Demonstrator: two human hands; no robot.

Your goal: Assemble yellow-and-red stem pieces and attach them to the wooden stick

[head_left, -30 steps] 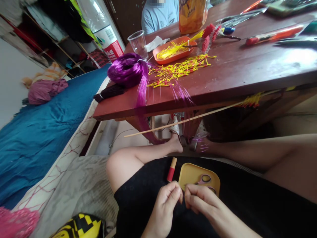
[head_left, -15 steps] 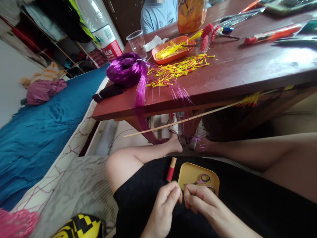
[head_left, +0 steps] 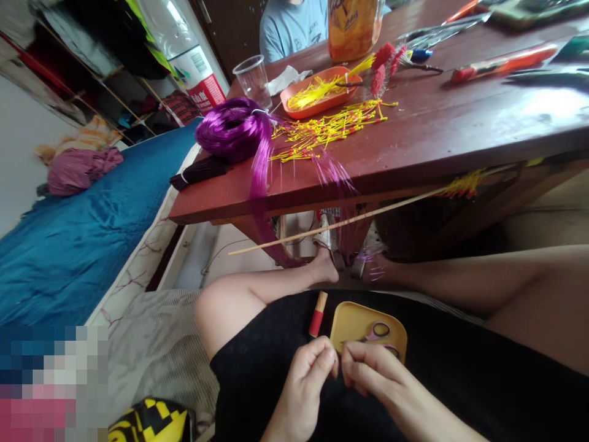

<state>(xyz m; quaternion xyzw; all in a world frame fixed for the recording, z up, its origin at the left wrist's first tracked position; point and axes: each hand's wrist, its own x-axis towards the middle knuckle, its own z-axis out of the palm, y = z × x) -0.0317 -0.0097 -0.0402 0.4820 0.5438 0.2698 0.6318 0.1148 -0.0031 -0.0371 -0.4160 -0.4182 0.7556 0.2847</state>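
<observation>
Low over the black cloth on my lap, my left hand [head_left: 310, 374] is closed, thumb pressed against the curled fingers. Close beside it, my right hand [head_left: 375, 374] is closed in a pinch too. Whatever lies between the fingertips is too small or hidden to make out. Just beyond my right hand lies a yellow tray [head_left: 352, 314] holding scissors with pink handles [head_left: 380, 330], partly covered by that hand. A small tube with a red body and wood-coloured cap [head_left: 317, 316] rests on the cloth beyond my left hand.
On the red-brown table [head_left: 414, 138] lie a purple fibre bundle [head_left: 234, 126], yellow stamens with red tips [head_left: 331, 130] and an orange dish [head_left: 317, 109]. A thin stick [head_left: 340, 224] juts out below the table edge. Across sits a person in a light blue shirt [head_left: 294, 31].
Both hands keep the same closed pose in the same place. The view has shifted very slightly; nothing else has visibly moved.
</observation>
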